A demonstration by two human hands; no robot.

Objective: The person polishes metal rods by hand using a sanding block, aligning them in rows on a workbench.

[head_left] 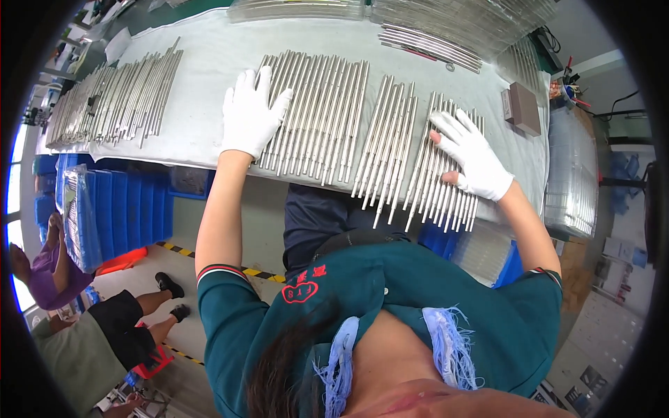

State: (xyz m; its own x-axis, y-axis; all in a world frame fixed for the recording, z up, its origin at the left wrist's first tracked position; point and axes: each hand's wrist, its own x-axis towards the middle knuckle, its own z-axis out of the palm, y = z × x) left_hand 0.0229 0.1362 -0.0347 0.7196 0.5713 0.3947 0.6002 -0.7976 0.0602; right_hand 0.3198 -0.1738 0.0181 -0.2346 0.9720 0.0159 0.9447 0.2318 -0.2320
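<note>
Slim, shiny metal rods lie side by side on a white cloth-covered table (202, 90) in front of me. My left hand (252, 117), in a white glove, rests with fingers stretched against the left edge of the widest row of rods (320, 115). A smaller bunch of rods (385, 139) lies to the right of that row, its near ends uneven. My right hand (472, 155) lies open across the rightmost group of rods (431, 182); its glove leaves the thumb tip and one fingertip bare. Several near rod ends stick out past the table's front edge.
More rods (139, 94) lie at the far left, and a few rods (428, 47) at the back. Clear plastic trays (467, 21) line the rear. A brown block (523, 109) sits at right. Blue bins (139, 212) stand lower left, near other people (90, 341).
</note>
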